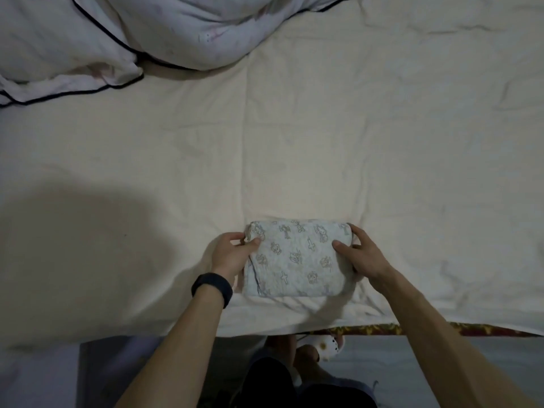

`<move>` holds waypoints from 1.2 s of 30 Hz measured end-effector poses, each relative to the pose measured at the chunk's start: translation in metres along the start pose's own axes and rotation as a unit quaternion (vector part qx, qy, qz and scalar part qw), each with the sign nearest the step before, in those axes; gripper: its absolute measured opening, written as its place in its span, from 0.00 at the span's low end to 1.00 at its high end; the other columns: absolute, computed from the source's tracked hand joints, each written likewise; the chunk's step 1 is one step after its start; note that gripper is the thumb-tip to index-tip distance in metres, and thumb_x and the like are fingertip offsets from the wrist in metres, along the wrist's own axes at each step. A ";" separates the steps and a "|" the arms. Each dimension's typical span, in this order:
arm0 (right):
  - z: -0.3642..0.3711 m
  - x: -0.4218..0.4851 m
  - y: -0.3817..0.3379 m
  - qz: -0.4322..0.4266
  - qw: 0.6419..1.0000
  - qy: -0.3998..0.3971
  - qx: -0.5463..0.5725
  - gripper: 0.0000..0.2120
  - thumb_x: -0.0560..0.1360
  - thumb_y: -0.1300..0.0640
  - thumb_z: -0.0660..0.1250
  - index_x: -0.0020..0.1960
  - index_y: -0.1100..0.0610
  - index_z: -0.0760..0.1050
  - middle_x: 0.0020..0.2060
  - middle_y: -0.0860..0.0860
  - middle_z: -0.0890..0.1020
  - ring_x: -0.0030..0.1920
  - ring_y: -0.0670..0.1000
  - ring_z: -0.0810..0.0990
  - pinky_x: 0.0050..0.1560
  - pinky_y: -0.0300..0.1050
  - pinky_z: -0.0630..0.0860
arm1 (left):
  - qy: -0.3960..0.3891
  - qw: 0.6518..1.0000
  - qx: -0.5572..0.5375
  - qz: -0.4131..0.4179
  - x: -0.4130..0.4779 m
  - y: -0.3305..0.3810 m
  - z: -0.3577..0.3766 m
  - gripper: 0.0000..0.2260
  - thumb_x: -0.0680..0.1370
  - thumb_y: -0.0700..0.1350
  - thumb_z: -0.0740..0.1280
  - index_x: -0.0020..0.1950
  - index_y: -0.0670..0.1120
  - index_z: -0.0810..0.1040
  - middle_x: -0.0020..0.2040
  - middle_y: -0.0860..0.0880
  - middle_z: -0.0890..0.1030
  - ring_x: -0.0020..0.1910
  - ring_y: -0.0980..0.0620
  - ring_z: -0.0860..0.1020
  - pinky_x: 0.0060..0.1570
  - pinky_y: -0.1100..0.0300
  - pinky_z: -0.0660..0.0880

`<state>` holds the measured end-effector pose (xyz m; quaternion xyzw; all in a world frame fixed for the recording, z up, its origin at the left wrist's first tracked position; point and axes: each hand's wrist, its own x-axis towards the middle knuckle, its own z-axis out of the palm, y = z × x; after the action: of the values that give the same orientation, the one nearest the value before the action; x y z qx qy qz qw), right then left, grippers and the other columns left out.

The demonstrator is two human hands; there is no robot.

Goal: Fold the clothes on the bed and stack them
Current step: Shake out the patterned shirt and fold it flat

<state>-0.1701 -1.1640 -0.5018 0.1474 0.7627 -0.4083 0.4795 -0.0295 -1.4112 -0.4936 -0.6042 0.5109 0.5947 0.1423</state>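
Observation:
A folded garment (pixel 297 257), pale grey with small printed figures, lies as a compact rectangle near the front edge of the bed (pixel 294 142). My left hand (pixel 232 254) grips its left end, thumb on top and fingers curled round the edge. My right hand (pixel 360 254) holds its right end, thumb pressed on top and fingers wrapped along the side. A black band sits on my left wrist.
A rumpled white duvet with dark piping (pixel 103 39) lies bunched at the far left of the bed. The cream sheet stretches wide on all sides. Below the bed edge are my legs and a slipper (pixel 326 346) on the floor.

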 end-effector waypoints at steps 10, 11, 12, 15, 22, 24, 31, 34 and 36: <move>0.005 0.009 0.016 0.004 0.992 0.020 0.122 0.15 0.77 0.56 0.73 0.62 0.50 0.75 0.55 0.48 0.83 0.49 0.49 0.84 0.38 0.43 0.78 | -0.077 0.991 -0.108 0.017 -0.007 -0.012 0.000 0.19 0.79 0.46 0.71 0.68 0.47 0.73 0.58 0.43 0.83 0.51 0.48 0.84 0.39 0.58 0.80; 0.003 0.006 0.016 -0.003 0.992 0.015 0.124 0.15 0.78 0.56 0.73 0.62 0.49 0.75 0.55 0.49 0.83 0.50 0.50 0.84 0.38 0.44 0.79 | -0.084 0.989 -0.116 0.020 -0.010 -0.011 0.000 0.19 0.79 0.46 0.71 0.68 0.48 0.72 0.58 0.43 0.83 0.51 0.48 0.84 0.39 0.58 0.80; 0.001 0.003 0.015 -0.010 0.992 0.012 0.124 0.15 0.78 0.55 0.73 0.63 0.49 0.75 0.55 0.50 0.84 0.50 0.51 0.84 0.38 0.44 0.80 | -0.094 0.987 -0.126 0.019 -0.013 -0.010 0.000 0.19 0.79 0.46 0.71 0.69 0.48 0.72 0.58 0.44 0.83 0.52 0.48 0.84 0.41 0.56 0.81; -0.009 -0.017 0.011 -0.047 0.990 0.025 0.130 0.17 0.78 0.53 0.72 0.65 0.48 0.74 0.53 0.52 0.85 0.50 0.53 0.85 0.40 0.47 0.81 | -0.124 0.982 -0.136 0.042 -0.029 -0.001 -0.001 0.24 0.77 0.49 0.72 0.72 0.48 0.71 0.60 0.44 0.83 0.57 0.46 0.83 0.55 0.49 0.81; -0.067 -0.105 -0.055 -0.174 0.969 0.063 0.166 0.19 0.78 0.53 0.72 0.67 0.50 0.74 0.55 0.53 0.85 0.54 0.55 0.85 0.51 0.58 0.83 | -0.160 0.969 -0.092 0.162 -0.121 0.084 0.001 0.28 0.71 0.56 0.74 0.69 0.51 0.73 0.60 0.45 0.83 0.60 0.44 0.82 0.63 0.42 0.77; -0.095 -0.142 -0.084 -0.218 0.957 0.077 0.173 0.19 0.78 0.53 0.72 0.67 0.51 0.74 0.56 0.53 0.84 0.55 0.55 0.84 0.55 0.60 0.82 | -0.174 0.958 -0.082 0.211 -0.157 0.119 0.005 0.23 0.75 0.54 0.73 0.67 0.51 0.74 0.56 0.47 0.86 0.55 0.47 0.84 0.55 0.48 0.81; -0.201 -0.293 -0.167 -0.378 0.890 0.160 0.197 0.17 0.78 0.51 0.72 0.65 0.47 0.76 0.54 0.49 0.85 0.53 0.51 0.85 0.45 0.51 0.83 | -0.204 0.898 -0.050 0.387 -0.320 0.243 0.027 0.13 0.79 0.48 0.71 0.62 0.52 0.76 0.51 0.48 0.87 0.46 0.51 0.86 0.36 0.60 0.80; -0.242 -0.357 -0.188 -0.447 0.847 0.213 0.194 0.16 0.78 0.49 0.72 0.64 0.46 0.77 0.52 0.47 0.86 0.50 0.48 0.85 0.41 0.41 0.80 | -0.221 0.857 -0.041 0.464 -0.392 0.287 0.041 0.14 0.79 0.47 0.71 0.63 0.50 0.76 0.52 0.43 0.86 0.47 0.47 0.86 0.38 0.57 0.81; -0.268 -0.396 -0.195 -0.484 0.816 0.251 0.193 0.16 0.78 0.49 0.73 0.65 0.47 0.78 0.52 0.47 0.86 0.50 0.45 0.85 0.47 0.46 0.83 | -0.234 0.831 -0.041 0.503 -0.438 0.307 0.052 0.13 0.79 0.47 0.71 0.63 0.51 0.77 0.51 0.43 0.86 0.48 0.45 0.86 0.39 0.57 0.81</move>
<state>-0.2575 -1.0147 -0.0153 -0.0538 0.7353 -0.6751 -0.0257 -0.2000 -1.3086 0.0052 -0.1119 0.6709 0.7280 -0.0863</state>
